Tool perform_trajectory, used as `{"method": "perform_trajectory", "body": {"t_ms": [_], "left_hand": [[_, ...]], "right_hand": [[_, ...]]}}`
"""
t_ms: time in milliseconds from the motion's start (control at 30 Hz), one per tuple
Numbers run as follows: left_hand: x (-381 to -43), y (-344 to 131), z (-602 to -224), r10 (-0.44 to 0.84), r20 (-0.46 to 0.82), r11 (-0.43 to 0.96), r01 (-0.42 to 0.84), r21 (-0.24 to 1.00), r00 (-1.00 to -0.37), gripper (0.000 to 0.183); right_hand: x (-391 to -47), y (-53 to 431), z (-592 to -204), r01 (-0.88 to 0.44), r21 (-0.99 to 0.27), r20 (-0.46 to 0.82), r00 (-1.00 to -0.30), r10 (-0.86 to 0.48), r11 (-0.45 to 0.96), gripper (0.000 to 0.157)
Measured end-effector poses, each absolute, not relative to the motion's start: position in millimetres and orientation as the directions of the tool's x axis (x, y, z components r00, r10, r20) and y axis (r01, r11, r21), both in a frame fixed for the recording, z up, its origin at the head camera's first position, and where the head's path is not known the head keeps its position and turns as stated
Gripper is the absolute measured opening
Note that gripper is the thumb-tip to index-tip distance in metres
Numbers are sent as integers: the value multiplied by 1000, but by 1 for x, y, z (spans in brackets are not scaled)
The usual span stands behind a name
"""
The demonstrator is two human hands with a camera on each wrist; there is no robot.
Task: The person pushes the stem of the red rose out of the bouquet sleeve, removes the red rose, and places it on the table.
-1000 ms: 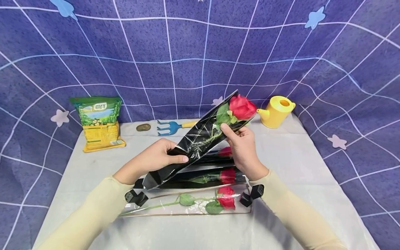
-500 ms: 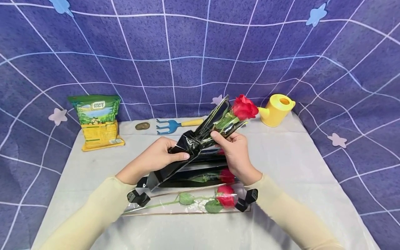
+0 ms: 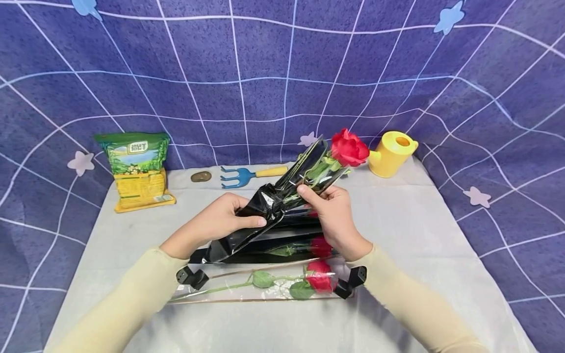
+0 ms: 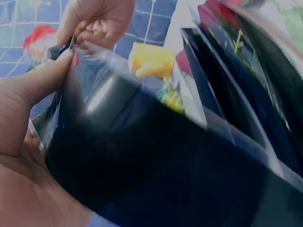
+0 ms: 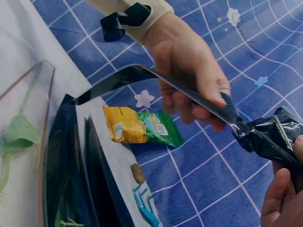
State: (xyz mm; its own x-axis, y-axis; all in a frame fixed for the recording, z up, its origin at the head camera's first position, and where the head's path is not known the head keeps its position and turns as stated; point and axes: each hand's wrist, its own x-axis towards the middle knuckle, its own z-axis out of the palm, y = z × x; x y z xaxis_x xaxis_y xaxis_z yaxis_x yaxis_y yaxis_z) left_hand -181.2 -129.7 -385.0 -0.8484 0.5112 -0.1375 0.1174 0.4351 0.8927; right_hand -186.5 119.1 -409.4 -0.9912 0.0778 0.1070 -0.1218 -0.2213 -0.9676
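The left hand (image 3: 216,220) pinches the lower part of a black wrapper (image 3: 271,198), its thumb lying on top and its other fingers curled beneath. The right hand (image 3: 333,215) pinches the same wrapper farther right, thumb on the face turned toward the person. Between the two hands, the plastic is crumpled into a tight gather. The wrapper slants from near left to far right, and the head of its red rose (image 3: 349,148) pokes out past the far end, beyond the right fingers and apart from them. Pale marks show on the wrapper, too small to tell whether they are letters.

Below the hands, roses in black sleeves (image 3: 265,254) lie across the bench (image 3: 441,235); nearest the person lies a rose in a clear sleeve (image 3: 263,279).

At far left stands a green and yellow bag (image 3: 139,171). A pale label near its top bears bold characters, not clear enough to read surely; the rows of print on its yellow half are too fine. To its right come a brown stone (image 3: 200,176), a blue hand rake with a yellow handle (image 3: 240,177) and, at far right, a yellow watering can (image 3: 388,157).
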Motion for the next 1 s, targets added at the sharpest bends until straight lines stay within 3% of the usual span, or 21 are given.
{"method": "perform_trajectory", "body": {"t_ms": [267, 500, 767, 900, 1000], "left_hand": [[-180, -143, -380, 523, -93, 487, 208, 848, -847, 27], [-183, -146, -379, 534, -9, 505, 310, 805, -845, 21], [-187, -135, -371, 508, -15, 513, 288, 808, -861, 34], [-189, -125, -370, 531, -1, 473, 295, 830, -847, 30], [-189, -123, -369, 525, -22, 444, 252, 860, -851, 25]], "right_hand": [[-190, 129, -398, -125, -924, 106, -992, 70, -362, 18], [-195, 136, -385, -107, -876, 89, -994, 59, -470, 28], [-193, 131, -384, -155, -915, 127, -987, 99, -373, 27], [-193, 128, -384, -169, -934, 142, -984, 106, -315, 27], [-194, 130, -381, -180, -916, 163, -984, 77, -359, 25]]}}
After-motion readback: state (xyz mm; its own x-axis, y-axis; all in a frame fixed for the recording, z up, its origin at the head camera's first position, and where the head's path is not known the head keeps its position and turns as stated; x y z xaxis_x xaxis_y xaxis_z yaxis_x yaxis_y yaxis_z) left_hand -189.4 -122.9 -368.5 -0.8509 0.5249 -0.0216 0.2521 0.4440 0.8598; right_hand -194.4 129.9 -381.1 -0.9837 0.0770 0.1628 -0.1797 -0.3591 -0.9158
